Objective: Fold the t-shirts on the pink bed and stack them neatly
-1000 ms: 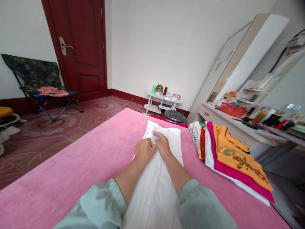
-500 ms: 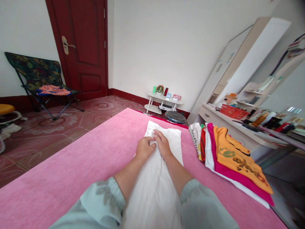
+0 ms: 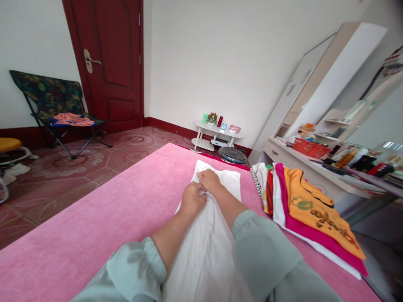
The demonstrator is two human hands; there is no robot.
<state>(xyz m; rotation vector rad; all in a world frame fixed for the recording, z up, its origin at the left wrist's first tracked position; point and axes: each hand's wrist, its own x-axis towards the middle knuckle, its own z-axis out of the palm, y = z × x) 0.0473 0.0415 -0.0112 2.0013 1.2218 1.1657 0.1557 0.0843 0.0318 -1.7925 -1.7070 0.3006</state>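
Note:
A long white garment (image 3: 208,247) lies lengthwise on the pink bed cover (image 3: 126,201), creased along its middle, its near end running out of view at the bottom. My left hand (image 3: 193,198) is closed, pinching the cloth near the far end. Just beyond and to the right, my right hand (image 3: 209,180) has its fingers curled down on the same garment, close against the left. The fingertips of both are partly hidden. To the right rests a stack of folded clothes with an orange printed shirt (image 3: 315,205) on top.
Beyond the bed's far edge stands a low white table (image 3: 201,125) with small items. A white dresser (image 3: 283,156) at the right bears a red basket (image 3: 310,147) and bottles. A folding chair (image 3: 47,98) is beside the dark red door (image 3: 116,63).
My right hand has shifted slightly left and curled its fingers, now close over the left hand. The left hand has closed more tightly. The view has moved a little.

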